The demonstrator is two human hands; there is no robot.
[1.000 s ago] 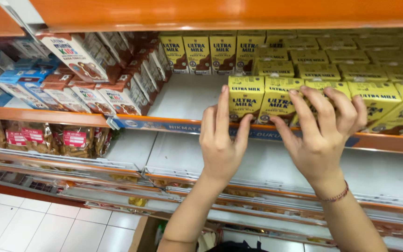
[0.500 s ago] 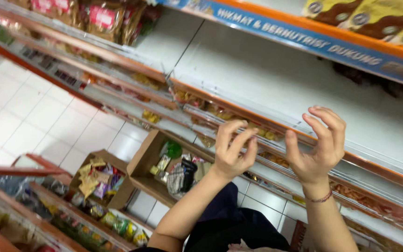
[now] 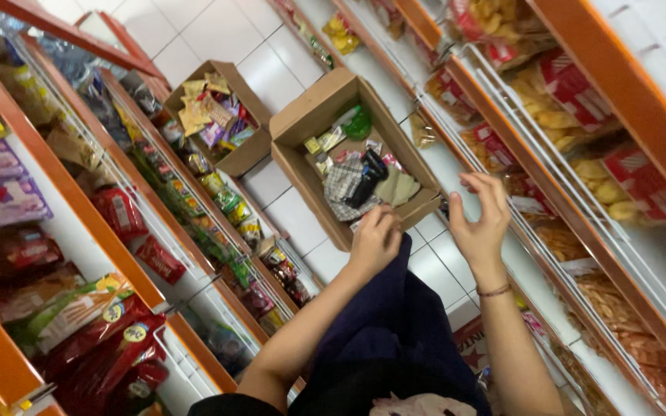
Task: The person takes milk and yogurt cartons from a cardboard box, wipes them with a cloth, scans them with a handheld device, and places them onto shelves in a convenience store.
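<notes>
Both hands hang empty above an open cardboard box [image 3: 314, 192] standing on the white tiled floor [image 3: 287, 208]. The left hand [image 3: 375, 239] is loosely curled, fingers narrow; the right hand [image 3: 481, 219] is spread wide, holding nothing. The box holds mixed small goods, apparently a checked cloth and packets; detail is blurred. A second cardboard box [image 3: 252, 150] stands just beside it. Risk: reaching down between the close orange shelves [image 3: 618, 85] could brush the snack bags [image 3: 572, 92] off their racks.
</notes>
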